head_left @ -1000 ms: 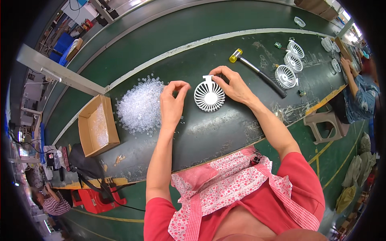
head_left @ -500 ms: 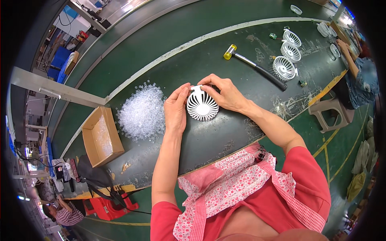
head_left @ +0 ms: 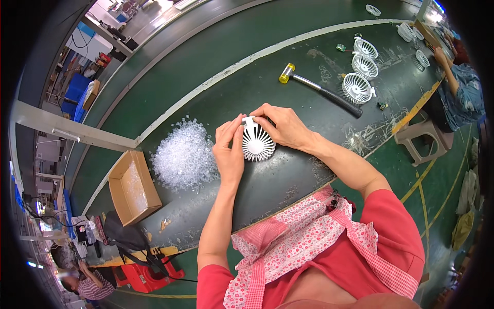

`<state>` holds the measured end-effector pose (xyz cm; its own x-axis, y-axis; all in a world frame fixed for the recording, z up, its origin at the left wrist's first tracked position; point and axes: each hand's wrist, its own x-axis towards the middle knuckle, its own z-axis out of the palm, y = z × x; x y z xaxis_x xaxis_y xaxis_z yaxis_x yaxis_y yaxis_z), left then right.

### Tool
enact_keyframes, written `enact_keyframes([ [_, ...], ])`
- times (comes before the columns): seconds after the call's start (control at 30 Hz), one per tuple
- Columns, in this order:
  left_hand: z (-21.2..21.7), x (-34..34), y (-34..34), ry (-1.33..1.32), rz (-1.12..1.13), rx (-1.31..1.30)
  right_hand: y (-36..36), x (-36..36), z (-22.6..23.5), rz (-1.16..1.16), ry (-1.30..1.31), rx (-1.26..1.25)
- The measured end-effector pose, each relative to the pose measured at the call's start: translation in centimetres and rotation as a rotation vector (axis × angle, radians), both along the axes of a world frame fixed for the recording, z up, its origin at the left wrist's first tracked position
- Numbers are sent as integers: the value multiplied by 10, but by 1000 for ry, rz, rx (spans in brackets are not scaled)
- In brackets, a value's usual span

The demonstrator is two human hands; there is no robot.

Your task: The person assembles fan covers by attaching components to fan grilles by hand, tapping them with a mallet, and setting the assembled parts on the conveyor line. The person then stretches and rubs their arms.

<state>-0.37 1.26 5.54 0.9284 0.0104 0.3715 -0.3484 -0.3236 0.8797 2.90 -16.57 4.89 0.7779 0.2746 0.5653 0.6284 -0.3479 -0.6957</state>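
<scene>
Both my hands grip a white round fan grille (head_left: 259,148) with curved slats, over the dark green worktop, its narrow tab pointing away from me. On the tab's left side, the thumb and fingers of my left hand (head_left: 229,154) are pressed together. From the right, my right hand (head_left: 285,127) pinches the tab's top with thumb and forefinger. Whether a small piece sits between the fingertips is hidden. Left of my left hand lies a heap of small clear plastic pieces (head_left: 184,157).
Beside the heap, an open cardboard box (head_left: 152,203) holds some clear pieces. A mallet (head_left: 321,90) with a yellow head lies ahead to the right, near several white grilles (head_left: 357,88). A co-worker (head_left: 463,92) sits at far right by a stool (head_left: 424,139).
The view has shifted slightly. My hands and the grille have come a little toward me, and my left fingers have closed in nearer the tab. The right hand keeps its pinch.
</scene>
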Motion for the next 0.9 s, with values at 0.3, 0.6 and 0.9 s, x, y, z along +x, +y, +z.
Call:
enact_keyframes([
  [0.3,6,4,-9,268,8,-551,4,4,-4,0,79,150],
  [0.6,6,0,8,62,-151,-131,-4,20,-52,918,1198,844],
  [0.9,5,-22,-1,-153,-154,-144,22,23,-60,1869,1927,1025],
])
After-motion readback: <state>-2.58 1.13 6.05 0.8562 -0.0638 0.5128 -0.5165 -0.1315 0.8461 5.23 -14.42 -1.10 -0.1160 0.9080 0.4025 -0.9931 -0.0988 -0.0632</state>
